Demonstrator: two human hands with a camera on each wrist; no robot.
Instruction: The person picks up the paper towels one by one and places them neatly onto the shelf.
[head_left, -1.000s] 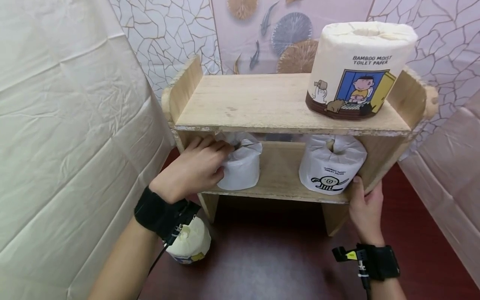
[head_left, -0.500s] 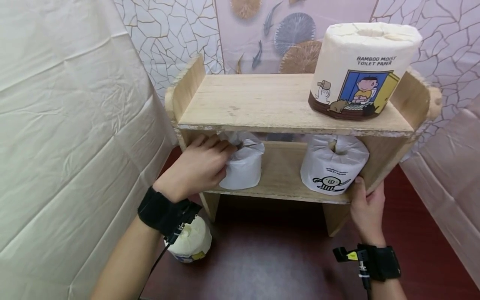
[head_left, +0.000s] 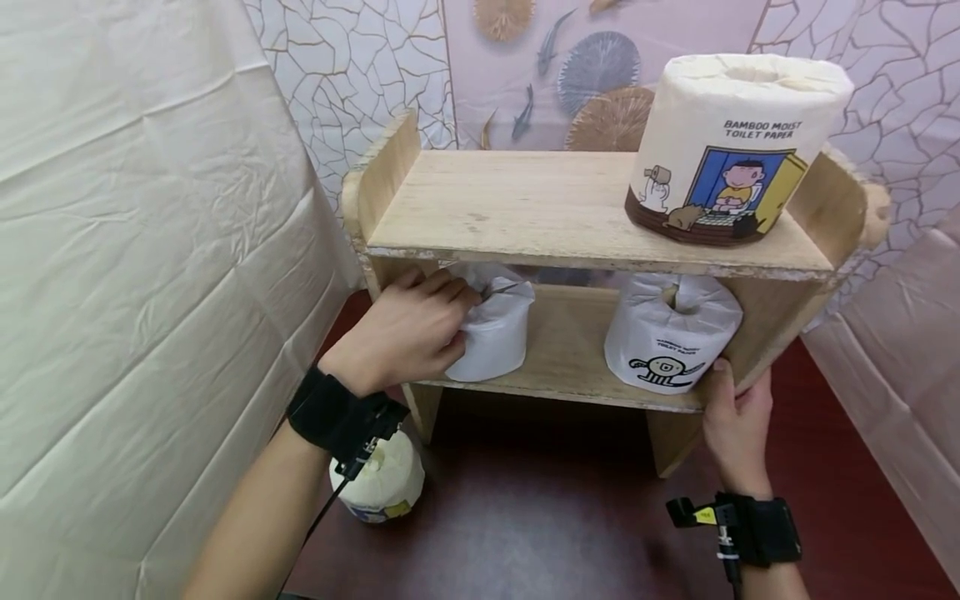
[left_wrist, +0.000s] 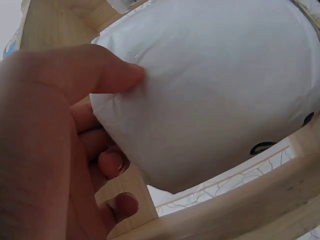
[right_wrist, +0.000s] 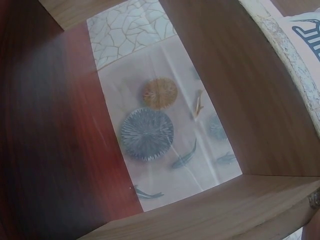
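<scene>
My left hand (head_left: pixel 408 333) grips a white wrapped toilet roll (head_left: pixel 495 337) at the left of the middle shelf. In the left wrist view the thumb presses the wrapper of this toilet roll (left_wrist: pixel 210 100), and the other fingers curl at its end. My right hand (head_left: pixel 738 425) holds the lower right corner of the wooden shelf unit (head_left: pixel 525 200), thumb on the board's front edge. Just above that thumb stands a second white toilet roll (head_left: pixel 671 333) with a black cartoon print. The right wrist view shows mostly the space below the board, with only a sliver of hand.
A large cream toilet roll (head_left: pixel 735 150) with a cartoon picture stands at the right of the top board. Another cream roll (head_left: pixel 378 479) sits on the dark red tabletop (head_left: pixel 525 517), below my left wrist. Pale cloth walls (head_left: pixel 150 250) close in the left and right sides.
The head view has shifted slightly, so the scene sits a little further right. My left hand stays on the white roll, and my right hand stays on the shelf corner.
</scene>
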